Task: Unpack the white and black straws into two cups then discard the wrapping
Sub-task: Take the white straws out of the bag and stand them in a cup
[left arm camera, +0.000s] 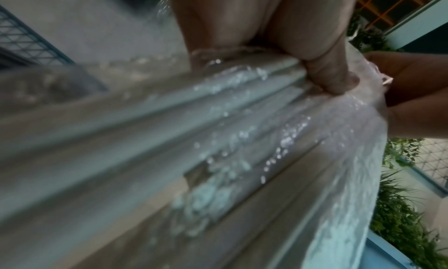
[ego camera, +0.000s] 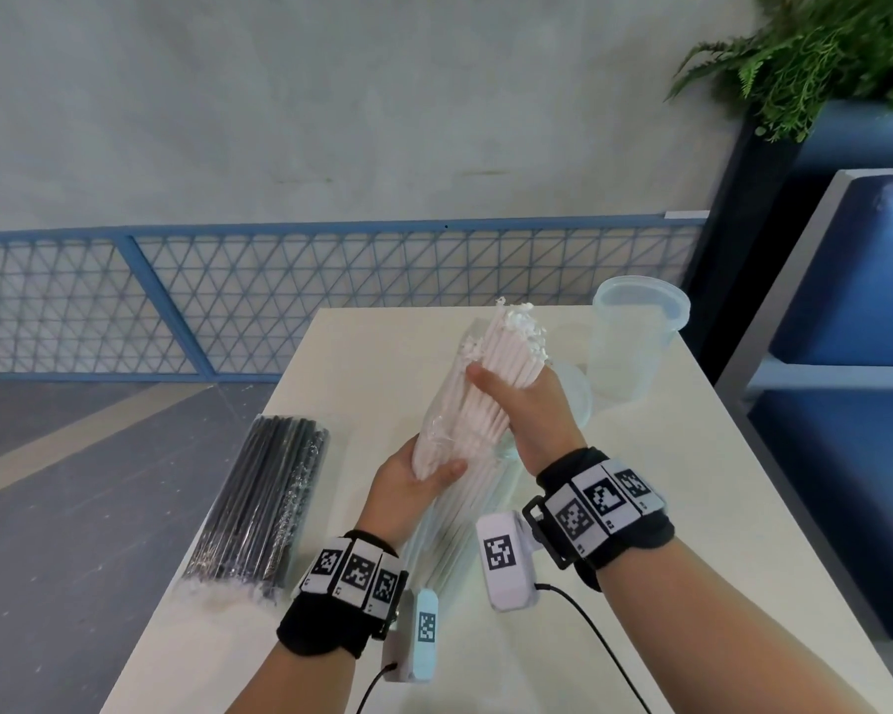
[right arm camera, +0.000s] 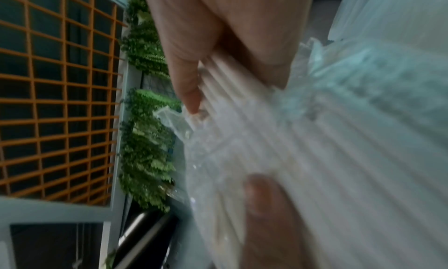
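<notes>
A bundle of white straws (ego camera: pixel 485 394) stands tilted above the table, its top end bare and its lower part inside clear plastic wrapping (ego camera: pixel 449 528). My right hand (ego camera: pixel 529 404) grips the bare straws (right arm camera: pixel 242 93) near the top. Lower down, my left hand (ego camera: pixel 413 481) holds the wrapped part (left arm camera: pixel 218 119), thumb (left arm camera: pixel 332 77) pressed on the plastic. A wrapped pack of black straws (ego camera: pixel 264 507) lies at the table's left edge. A clear plastic cup (ego camera: pixel 635 342) stands at the back right. A second clear cup (ego camera: pixel 576 394) sits partly hidden behind my right hand.
The white table (ego camera: pixel 692 507) has its left edge close to the black pack, with grey floor (ego camera: pixel 73 481) below. A blue mesh fence (ego camera: pixel 228 301) runs behind. A blue cabinet (ego camera: pixel 846 353) and a green plant (ego camera: pixel 820 54) are at the right.
</notes>
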Motion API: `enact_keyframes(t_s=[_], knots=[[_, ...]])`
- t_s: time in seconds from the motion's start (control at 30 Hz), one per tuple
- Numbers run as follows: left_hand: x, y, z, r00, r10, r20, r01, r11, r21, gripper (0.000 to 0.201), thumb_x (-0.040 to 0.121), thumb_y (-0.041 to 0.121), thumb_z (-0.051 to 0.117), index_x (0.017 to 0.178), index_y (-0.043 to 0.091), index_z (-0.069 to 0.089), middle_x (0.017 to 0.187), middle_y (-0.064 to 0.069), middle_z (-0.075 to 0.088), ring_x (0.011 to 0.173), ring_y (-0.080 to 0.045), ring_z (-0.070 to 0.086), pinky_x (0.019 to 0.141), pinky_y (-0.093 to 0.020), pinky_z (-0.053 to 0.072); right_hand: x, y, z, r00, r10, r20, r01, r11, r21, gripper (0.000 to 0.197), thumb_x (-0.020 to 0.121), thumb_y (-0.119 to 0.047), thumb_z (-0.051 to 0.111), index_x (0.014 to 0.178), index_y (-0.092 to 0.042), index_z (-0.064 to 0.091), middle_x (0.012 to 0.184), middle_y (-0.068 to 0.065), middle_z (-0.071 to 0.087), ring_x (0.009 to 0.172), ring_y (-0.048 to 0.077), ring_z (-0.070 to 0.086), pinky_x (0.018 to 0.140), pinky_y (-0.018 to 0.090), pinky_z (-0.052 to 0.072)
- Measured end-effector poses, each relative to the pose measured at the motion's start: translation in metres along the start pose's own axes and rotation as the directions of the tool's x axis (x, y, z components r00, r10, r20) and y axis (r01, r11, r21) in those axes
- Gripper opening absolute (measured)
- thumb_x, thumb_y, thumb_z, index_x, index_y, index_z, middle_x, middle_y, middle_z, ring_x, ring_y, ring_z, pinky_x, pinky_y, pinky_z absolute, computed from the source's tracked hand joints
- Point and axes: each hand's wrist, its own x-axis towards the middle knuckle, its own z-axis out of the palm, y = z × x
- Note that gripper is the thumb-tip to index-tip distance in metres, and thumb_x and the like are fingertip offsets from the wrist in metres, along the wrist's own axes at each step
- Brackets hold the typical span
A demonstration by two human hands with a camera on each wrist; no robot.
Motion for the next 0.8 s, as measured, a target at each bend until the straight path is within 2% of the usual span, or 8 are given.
enact_keyframes(t_s=[0.17,0.27,0.33,0.47,0.57,0.63,0.73,0.8], knots=[[0.001,0.0,0.001,1.0,0.007,-0.003,-0.007,1.0,0.012,0.027,0.074,0.038,0.067,0.099,0.036,0.057,0.098,0.013,0.068,0.093,0.001,0.063,0.071,-0.008,0.047,-0.007,0.018,0.005,0.999,0.05,-0.015,-0.051,0.995,-0.087,0.017,0.08,-0.016,0.07,0.094,-0.013,0.061,0.084,0.005,0.066,0.075,0.022,0.065,0.054,0.027,0.053],[0.002,-0.001,0.0,1.0,0.005,-0.007,-0.005,0.999,0.048,0.038,0.076,0.039,0.066,0.11,0.025,0.057,0.102,0.01,0.067,0.098,-0.004,0.061,0.076,-0.014,0.045,-0.002,0.01,0.005,0.998,0.024,-0.061,-0.021,0.999,0.04,0.009,0.083,-0.01,0.066,0.09,-0.011,0.061,0.087,0.009,0.066,0.083,0.025,0.065,0.073,0.037,0.055],[0.004,-0.002,-0.001,1.0,-0.007,-0.018,0.008,0.999,0.046,0.032,0.08,0.033,0.066,0.11,0.025,0.056,0.099,0.013,0.065,0.095,-0.002,0.06,0.075,-0.012,0.043,0.003,0.002,0.004,0.995,-0.017,-0.094,0.024,0.997,0.072,0.006,0.083,-0.008,0.064,0.088,-0.007,0.062,0.084,0.009,0.065,0.08,0.022,0.064,0.072,0.034,0.054],[0.005,-0.003,-0.003,0.999,-0.019,-0.031,0.02,1.0,0.017,0.028,0.081,0.03,0.065,0.107,0.025,0.055,0.098,0.012,0.064,0.091,0.004,0.058,0.071,-0.007,0.042,0.013,-0.008,0.0,0.99,-0.068,-0.126,0.079,0.993,0.086,0.022,0.082,-0.009,0.065,0.095,0.008,0.062,0.085,0.014,0.064,0.076,0.02,0.063,0.057,0.02,0.051],[0.005,-0.001,-0.002,0.999,-0.023,-0.038,0.023,1.0,-0.001,0.023,0.082,0.029,0.066,0.103,0.026,0.056,0.094,0.014,0.065,0.089,0.004,0.059,0.066,-0.004,0.044,0.01,0.001,0.0,0.998,-0.02,-0.055,0.02,1.0,-0.007,0.031,0.078,-0.013,0.071,0.104,0.001,0.061,0.096,0.015,0.067,0.085,0.023,0.065,0.063,0.023,0.054],[0.005,0.0,-0.001,0.999,-0.011,-0.034,0.011,1.0,-0.01,0.02,0.081,0.027,0.066,0.099,0.028,0.057,0.093,0.012,0.067,0.088,0.002,0.061,0.063,-0.001,0.044,0.004,0.012,0.003,0.999,0.051,0.006,-0.051,0.995,-0.085,0.031,0.076,-0.014,0.074,0.104,-0.007,0.061,0.093,0.012,0.068,0.079,0.023,0.065,0.054,0.022,0.051],[0.006,0.001,-0.001,0.999,0.0,-0.039,0.0,1.0,0.004,0.019,0.083,0.024,0.066,0.099,0.027,0.057,0.09,0.013,0.066,0.085,0.003,0.061,0.063,0.0,0.043,0.004,0.017,0.007,0.995,0.083,-0.059,-0.09,0.989,-0.115,0.022,0.078,-0.014,0.071,0.096,-0.006,0.061,0.082,0.01,0.065,0.066,0.021,0.06,0.045,0.022,0.046],[0.009,0.0,-0.001,0.999,-0.002,-0.045,0.004,1.0,0.029,0.022,0.084,0.024,0.065,0.105,0.021,0.057,0.09,0.013,0.065,0.085,0.004,0.059,0.063,0.001,0.043,0.01,0.014,0.007,0.99,0.086,-0.109,-0.088,0.996,-0.018,0.018,0.077,-0.012,0.07,0.089,-0.002,0.061,0.075,0.01,0.061,0.067,0.023,0.06,0.053,0.023,0.05]])
